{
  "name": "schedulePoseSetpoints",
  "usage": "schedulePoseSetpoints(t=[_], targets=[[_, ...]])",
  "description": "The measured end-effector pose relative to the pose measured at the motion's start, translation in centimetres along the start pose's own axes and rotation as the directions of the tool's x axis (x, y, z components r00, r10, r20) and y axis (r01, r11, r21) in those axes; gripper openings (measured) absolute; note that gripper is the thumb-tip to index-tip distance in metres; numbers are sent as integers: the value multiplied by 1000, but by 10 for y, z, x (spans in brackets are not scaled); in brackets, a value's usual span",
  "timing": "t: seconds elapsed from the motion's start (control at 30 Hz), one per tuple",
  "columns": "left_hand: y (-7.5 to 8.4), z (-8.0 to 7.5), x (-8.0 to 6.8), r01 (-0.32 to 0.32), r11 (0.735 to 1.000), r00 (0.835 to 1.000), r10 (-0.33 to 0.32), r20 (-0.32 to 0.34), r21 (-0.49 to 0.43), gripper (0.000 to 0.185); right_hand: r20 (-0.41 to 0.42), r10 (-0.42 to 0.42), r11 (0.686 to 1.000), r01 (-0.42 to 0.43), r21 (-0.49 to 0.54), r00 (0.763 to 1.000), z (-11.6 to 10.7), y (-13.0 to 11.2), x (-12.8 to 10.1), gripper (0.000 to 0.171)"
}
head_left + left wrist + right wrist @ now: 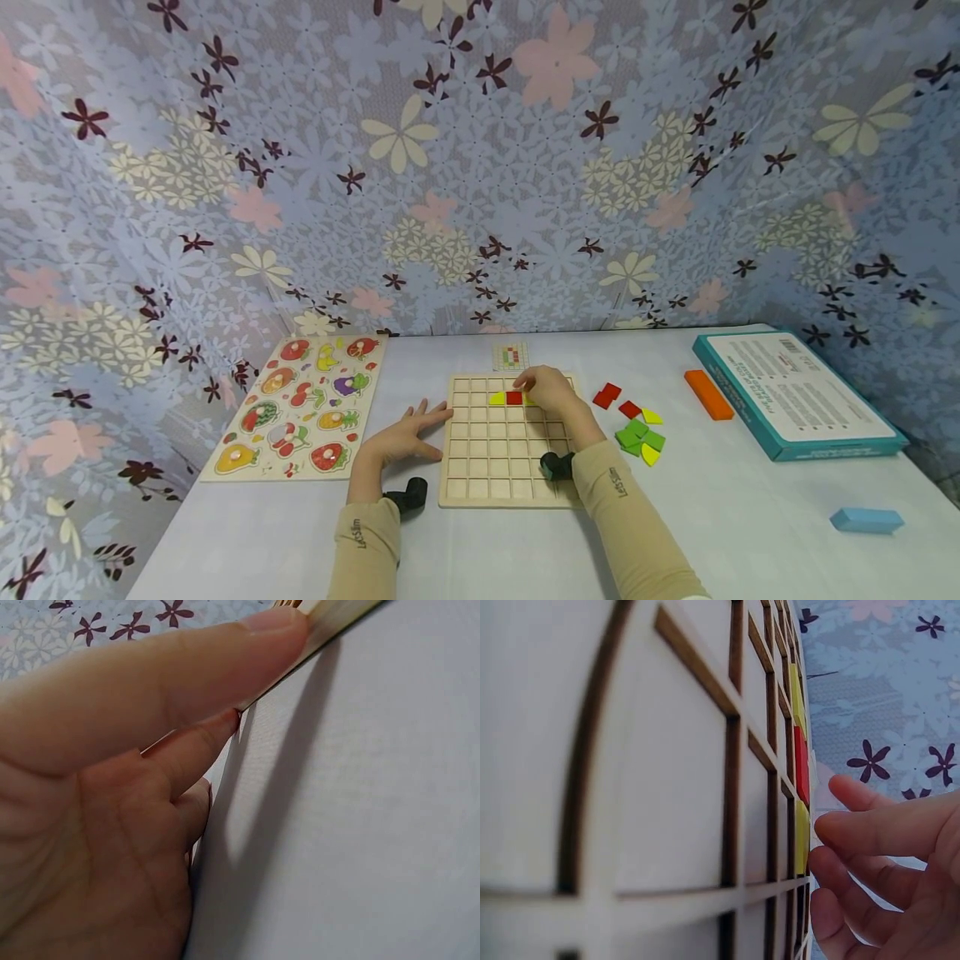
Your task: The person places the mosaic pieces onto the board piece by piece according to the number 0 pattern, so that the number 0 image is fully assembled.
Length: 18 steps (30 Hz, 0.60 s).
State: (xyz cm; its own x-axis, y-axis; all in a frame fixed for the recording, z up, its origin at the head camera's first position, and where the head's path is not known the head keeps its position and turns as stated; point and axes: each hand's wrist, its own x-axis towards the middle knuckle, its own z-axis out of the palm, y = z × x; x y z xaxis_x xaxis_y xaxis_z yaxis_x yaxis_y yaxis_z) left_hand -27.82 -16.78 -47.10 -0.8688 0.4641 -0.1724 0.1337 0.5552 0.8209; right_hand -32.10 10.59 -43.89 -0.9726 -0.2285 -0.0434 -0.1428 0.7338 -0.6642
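A wooden grid board (pixel 477 503) lies on the table. In its second row from the top sit a yellow rounded tile (pixel 498 399), a red square tile (pixel 513 398) and another yellow tile (pixel 802 836). My right hand (pixel 551 392) is over that second yellow tile, fingertips close to or on it; the right wrist view shows nothing pinched between the fingers (pixel 885 829). With fingers spread, my left hand (pixel 401 437) rests by the board's left edge, and its thumb (pixel 277 645) touches that edge. A small pattern card (pixel 512 357) lies behind the board.
Right of the board are loose red tiles (pixel 603 397), green tiles (pixel 632 435) and yellow tiles (pixel 650 454). Farther right lie an orange block (pixel 708 395), a teal box (pixel 802 392) and a blue block (pixel 867 521). A fruit puzzle board (pixel 300 408) lies at left.
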Motion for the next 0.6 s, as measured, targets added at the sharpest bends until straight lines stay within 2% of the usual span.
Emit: schedulePoseSetpoints(t=[0.27,0.6], targets=[[-1,0,1,-3,1000,1000,3,1,-1,78,-34,-21,1000,21,-5,999,-8,2,-5,20],[0,0,0,5,1000,1000,-5,-2,0,78,-56,-25,999,26,30,998,-21,12,-15,28]])
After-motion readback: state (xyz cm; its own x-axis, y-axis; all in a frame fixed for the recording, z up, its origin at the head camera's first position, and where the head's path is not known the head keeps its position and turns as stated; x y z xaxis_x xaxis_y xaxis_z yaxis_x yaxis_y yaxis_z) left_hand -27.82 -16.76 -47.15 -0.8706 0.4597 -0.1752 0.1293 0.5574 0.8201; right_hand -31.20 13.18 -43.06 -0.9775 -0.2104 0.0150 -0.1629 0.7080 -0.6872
